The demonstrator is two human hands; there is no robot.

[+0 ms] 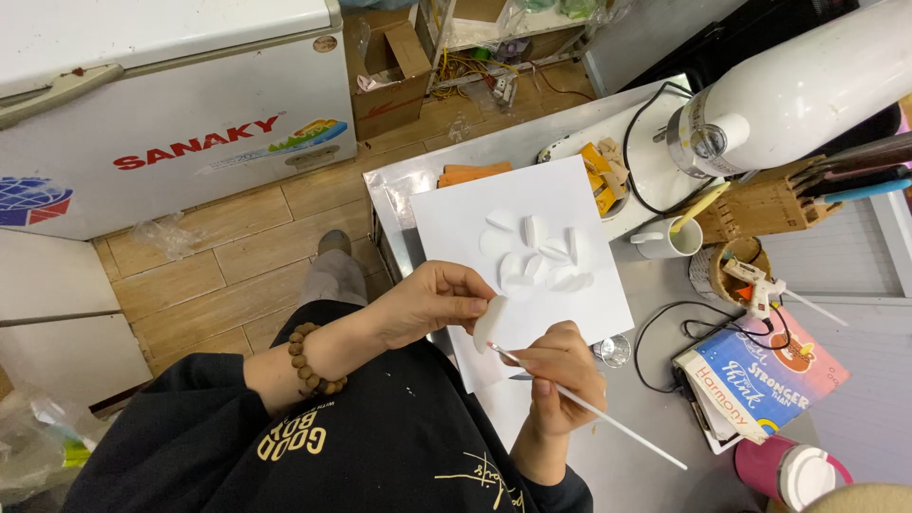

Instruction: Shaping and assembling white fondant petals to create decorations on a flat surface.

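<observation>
My left hand (432, 302), with a wooden bead bracelet on its wrist, pinches a small white paper petal (490, 321) over the near edge of a white sheet (456, 214). My right hand (562, 366) holds a thin white stick (608, 418), its tip touching the petal. Several more white petals (537, 255) lie in a cluster in the middle of the sheet. The sheet rests on a metal table (399, 185).
A glue gun (755, 285) sits in a round holder beside a white mug (665, 237) and a wooden knife block (760, 204). A book (760, 375), a pink bottle (788, 470), a black cable (665, 323) and a small tealight cup (614, 351) lie right. A white chest freezer (171, 95) stands left.
</observation>
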